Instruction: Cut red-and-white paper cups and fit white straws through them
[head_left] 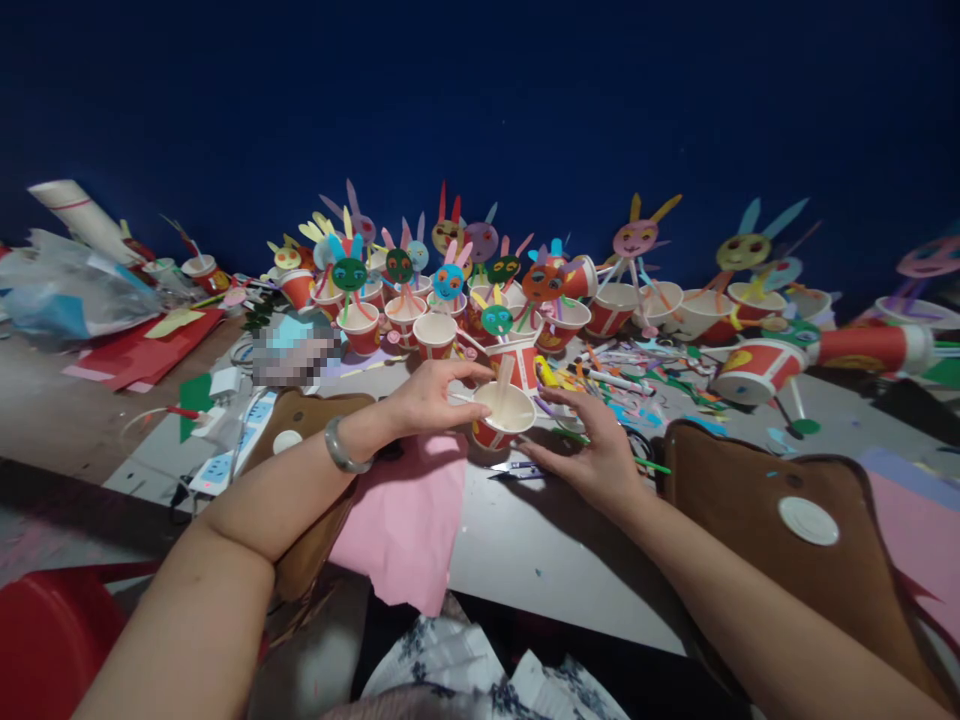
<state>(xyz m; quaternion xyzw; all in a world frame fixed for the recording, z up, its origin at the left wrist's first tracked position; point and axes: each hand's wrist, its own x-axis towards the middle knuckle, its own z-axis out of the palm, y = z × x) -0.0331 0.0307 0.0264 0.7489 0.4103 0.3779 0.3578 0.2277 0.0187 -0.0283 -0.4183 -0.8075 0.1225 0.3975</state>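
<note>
A red-and-white paper cup (496,432) stands upright on the table in front of me, with a pale strip (504,388) rising from inside it. My left hand (431,400) is at the cup's left side, thumb and fingers closed on its rim. On the cup's other side, my right hand (596,450) is open, fingers apart and curved toward the cup, with nothing visible in it. Just behind stands another cup (517,362) bearing a teal paper rabbit face (496,320). Scissors (517,468) lie on the table between the cup and my right hand.
Several cups with paper rabbit faces (448,283) crowd the back. Coloured scraps and pens (637,375) lie at right. A brown hot-water bag (735,500) is by my right forearm. Pink paper (409,510) hangs over the front edge. A power strip (232,450) lies left.
</note>
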